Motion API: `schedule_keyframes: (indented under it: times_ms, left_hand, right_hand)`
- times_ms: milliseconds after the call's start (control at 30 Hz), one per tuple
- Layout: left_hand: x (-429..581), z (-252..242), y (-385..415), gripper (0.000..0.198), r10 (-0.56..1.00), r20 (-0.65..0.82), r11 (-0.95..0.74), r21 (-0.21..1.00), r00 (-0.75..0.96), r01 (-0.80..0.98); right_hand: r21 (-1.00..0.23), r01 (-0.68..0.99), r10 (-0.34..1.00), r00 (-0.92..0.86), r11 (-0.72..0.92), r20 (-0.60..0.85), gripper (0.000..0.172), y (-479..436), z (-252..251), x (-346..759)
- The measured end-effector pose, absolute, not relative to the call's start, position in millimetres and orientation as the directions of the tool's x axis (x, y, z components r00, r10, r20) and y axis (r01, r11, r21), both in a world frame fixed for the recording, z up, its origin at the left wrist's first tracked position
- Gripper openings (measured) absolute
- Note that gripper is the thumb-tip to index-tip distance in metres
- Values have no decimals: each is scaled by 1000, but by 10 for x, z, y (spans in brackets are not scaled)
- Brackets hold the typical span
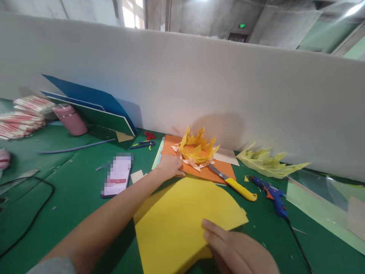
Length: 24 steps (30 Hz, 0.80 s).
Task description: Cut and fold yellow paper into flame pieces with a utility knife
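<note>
My left hand (170,166) reaches forward and rests, fingers curled, on the left part of an orange sheet (211,172), touching the edge of a yellow and pale pink folded-paper flower ring (196,151) that sits on it. Whether it grips anything is hidden. My right hand (236,249) lies flat with fingers together on a large yellow sheet (176,220) near me, pressing it onto the green table (74,190).
A yellow-handled utility knife (235,184) and a blue glue gun (272,196) with its cord lie right of the orange sheet. Loose yellow paper petals (268,161), a phone (117,175), a pink bottle (70,120), blue boards (94,102) and a white partition (199,87) stand around.
</note>
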<state>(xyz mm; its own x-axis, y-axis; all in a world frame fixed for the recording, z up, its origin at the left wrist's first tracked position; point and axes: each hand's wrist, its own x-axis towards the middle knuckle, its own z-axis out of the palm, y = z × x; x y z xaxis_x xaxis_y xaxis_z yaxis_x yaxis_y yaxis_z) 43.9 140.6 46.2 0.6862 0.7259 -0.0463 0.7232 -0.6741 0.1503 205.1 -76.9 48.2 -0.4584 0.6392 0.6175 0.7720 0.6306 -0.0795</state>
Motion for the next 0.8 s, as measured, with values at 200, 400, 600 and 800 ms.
schedule_keyframes:
  times_ms: [200,400,600,800]
  left_hand:
    - [277,470,1126,34,756,50,-626,348,653,698]
    - [106,351,670,52,777,-277,-88,841,565,534]
    - [59,270,486,62,638,-459,479,865,618,148]
    - [-71,237,578,53,694,-358,456,890,624,4]
  right_hand:
    - [-233,765,662,-313,601,681,54,-956,695,2351]
    - [-560,607,700,8,564,714,18,-736,717,2080]
    - [-743,271,725,183,612,664,2,-678,635,1854]
    - [-786,204,738,270,584,618,20,-681,576,1946]
